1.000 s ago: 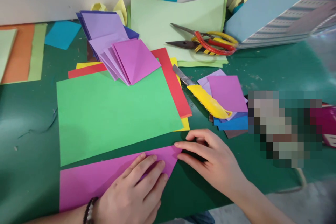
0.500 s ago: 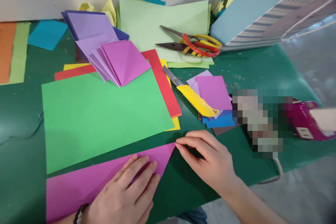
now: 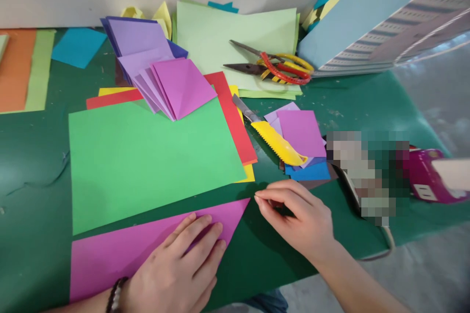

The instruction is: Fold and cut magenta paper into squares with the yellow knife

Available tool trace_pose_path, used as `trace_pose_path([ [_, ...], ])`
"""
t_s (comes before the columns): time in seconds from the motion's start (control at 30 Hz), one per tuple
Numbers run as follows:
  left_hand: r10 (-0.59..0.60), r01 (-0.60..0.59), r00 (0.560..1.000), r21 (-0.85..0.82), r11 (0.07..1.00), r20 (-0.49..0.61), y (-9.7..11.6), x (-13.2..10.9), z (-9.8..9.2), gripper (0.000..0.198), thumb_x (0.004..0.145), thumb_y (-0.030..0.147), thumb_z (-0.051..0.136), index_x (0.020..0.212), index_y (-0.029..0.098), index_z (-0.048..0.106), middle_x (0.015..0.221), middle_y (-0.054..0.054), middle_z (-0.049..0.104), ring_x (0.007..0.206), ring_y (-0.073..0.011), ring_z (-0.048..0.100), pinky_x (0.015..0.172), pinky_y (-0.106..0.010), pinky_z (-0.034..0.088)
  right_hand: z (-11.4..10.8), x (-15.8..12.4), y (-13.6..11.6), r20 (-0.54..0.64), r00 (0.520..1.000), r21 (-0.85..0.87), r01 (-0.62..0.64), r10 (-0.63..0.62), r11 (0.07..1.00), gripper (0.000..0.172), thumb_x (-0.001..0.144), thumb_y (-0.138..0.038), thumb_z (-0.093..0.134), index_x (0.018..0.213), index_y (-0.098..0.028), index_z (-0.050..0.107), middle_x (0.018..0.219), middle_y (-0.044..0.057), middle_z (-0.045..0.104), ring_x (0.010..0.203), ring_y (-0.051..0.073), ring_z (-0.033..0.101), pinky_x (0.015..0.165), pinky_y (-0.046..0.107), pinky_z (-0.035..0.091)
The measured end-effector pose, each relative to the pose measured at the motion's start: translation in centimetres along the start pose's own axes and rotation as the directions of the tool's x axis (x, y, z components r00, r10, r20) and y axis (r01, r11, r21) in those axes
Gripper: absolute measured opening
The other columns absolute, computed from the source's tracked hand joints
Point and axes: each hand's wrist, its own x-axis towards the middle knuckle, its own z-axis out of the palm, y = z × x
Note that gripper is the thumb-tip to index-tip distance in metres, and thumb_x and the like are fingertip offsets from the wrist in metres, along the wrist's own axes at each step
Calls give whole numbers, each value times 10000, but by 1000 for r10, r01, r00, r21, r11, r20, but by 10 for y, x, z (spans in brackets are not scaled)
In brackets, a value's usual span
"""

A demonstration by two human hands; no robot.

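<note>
A magenta paper sheet [image 3: 121, 249], folded to a point at its right end, lies at the near edge of the green table [image 3: 33, 156]. My left hand [image 3: 179, 269] lies flat on it with fingers stretched out, pressing near the tip. My right hand [image 3: 297, 220] rests just right of the tip, fingers curled and fingertips together beside the paper's point; I see nothing in it. A large green sheet [image 3: 147, 156] lies just behind the magenta one.
Behind lie red and yellow sheets, a fan of folded purple squares [image 3: 165, 83], a yellow-handled knife [image 3: 273, 139], small purple and blue squares [image 3: 303, 139], scissors [image 3: 279, 66] on pale green paper, and a pink device [image 3: 429, 176] at right.
My right hand's fingers have drawn back slightly from the magenta tip and curled closer together. My left hand stays pressed on the sheet. The view shifted a little.
</note>
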Motion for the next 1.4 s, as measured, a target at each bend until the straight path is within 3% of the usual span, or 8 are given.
trace_pose_path([
  [0.2, -1, 2, 1000, -30, 1000, 11, 2, -3, 2, 418, 953, 327, 498, 1312, 122, 557, 1383, -66, 560, 1304, -267, 459, 1154, -438, 301, 4, -6, -3, 102, 987, -43, 129, -124, 991, 134, 818, -77, 649, 886, -187, 615, 772, 21, 644, 690, 119, 603, 648, 267, 515],
  [0.6, -16, 16, 1000, -34, 999, 20, 1, -2, -1, 395, 956, 334, 496, 1293, 143, 569, 1389, -53, 560, 1293, -254, 475, 1124, -418, 323, 6, -3, -1, 118, 987, -8, 115, -113, 993, 131, 843, -78, 602, 905, -193, 602, 773, 23, 641, 695, 116, 588, 641, 261, 512],
  [0.93, -26, 26, 1000, -40, 999, 3, 2, -1, 1, 387, 954, 359, 503, 1274, 157, 583, 1380, -55, 569, 1287, -257, 482, 1099, -418, 340, 4, 2, -7, 188, 964, -109, 211, -188, 971, 141, 838, -51, 607, 788, -174, 560, 676, -1, 582, 628, 112, 539, 609, 271, 468],
  [1.4, -5, 4, 1000, -38, 999, -18, 2, -2, 1, 390, 948, 336, 514, 1277, 140, 587, 1356, -66, 581, 1268, -271, 479, 1110, -440, 327, 6, -4, -13, 253, 938, 54, 231, -237, 972, 130, 865, -49, 566, 884, -174, 595, 709, 4, 612, 673, 116, 566, 635, 262, 484],
])
